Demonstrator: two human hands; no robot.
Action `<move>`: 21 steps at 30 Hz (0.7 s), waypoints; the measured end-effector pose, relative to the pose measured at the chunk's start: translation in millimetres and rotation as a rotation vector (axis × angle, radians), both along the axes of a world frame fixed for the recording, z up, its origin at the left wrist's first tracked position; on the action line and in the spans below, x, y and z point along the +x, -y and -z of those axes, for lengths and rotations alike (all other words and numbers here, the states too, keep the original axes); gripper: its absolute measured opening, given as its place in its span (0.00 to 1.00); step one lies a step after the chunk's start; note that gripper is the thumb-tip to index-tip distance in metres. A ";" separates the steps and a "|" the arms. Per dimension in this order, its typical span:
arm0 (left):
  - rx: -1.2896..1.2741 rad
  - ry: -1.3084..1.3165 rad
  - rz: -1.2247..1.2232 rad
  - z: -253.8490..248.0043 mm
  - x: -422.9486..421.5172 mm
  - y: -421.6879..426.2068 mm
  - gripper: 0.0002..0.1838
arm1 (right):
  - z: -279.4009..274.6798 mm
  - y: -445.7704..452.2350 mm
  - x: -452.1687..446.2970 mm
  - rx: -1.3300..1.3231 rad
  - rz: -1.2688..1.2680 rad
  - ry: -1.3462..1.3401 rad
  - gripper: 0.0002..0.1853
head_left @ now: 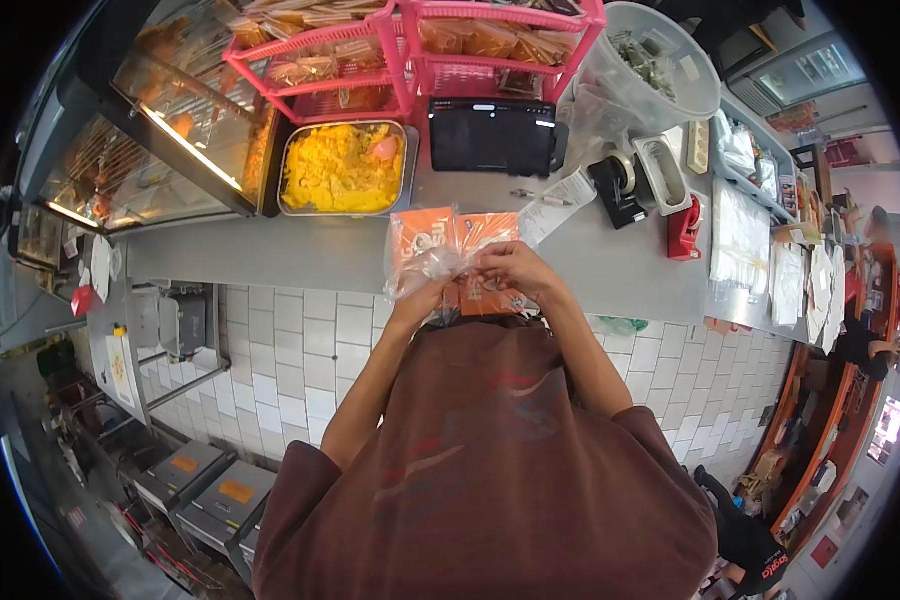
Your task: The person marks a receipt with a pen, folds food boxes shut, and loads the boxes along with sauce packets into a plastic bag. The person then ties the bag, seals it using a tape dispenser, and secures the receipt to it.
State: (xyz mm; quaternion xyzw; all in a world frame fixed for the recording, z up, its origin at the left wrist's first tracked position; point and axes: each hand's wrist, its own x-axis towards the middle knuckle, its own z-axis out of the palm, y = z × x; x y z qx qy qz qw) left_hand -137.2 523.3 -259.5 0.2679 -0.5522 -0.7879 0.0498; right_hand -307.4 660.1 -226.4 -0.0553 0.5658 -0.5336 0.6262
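Observation:
Two orange printed boxes (420, 232) sit side by side at the counter's front edge, inside or under a clear plastic bag (425, 268). My left hand (428, 298) is closed on the gathered plastic at the lower left. With fingers pinched together, my right hand (515, 268) grips the bag's plastic between the boxes, close to my left fingertips. Part of the right-hand box is covered by my right hand. Whether the bag is knotted cannot be made out.
Behind the boxes are a metal tray of yellow food (342, 170), a black tablet (492, 135) and pink racks (410, 60). A glass food warmer (170, 130) stands left. To the right are a paper receipt (560, 205), a red tape dispenser (684, 232) and a clear tub (660, 80).

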 end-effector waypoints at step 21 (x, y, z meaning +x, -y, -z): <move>0.027 0.107 -0.059 3.6 -0.1 -0.8 0.11 | 0.2 3.5 23.6 -0.056 -0.030 -0.453 0.12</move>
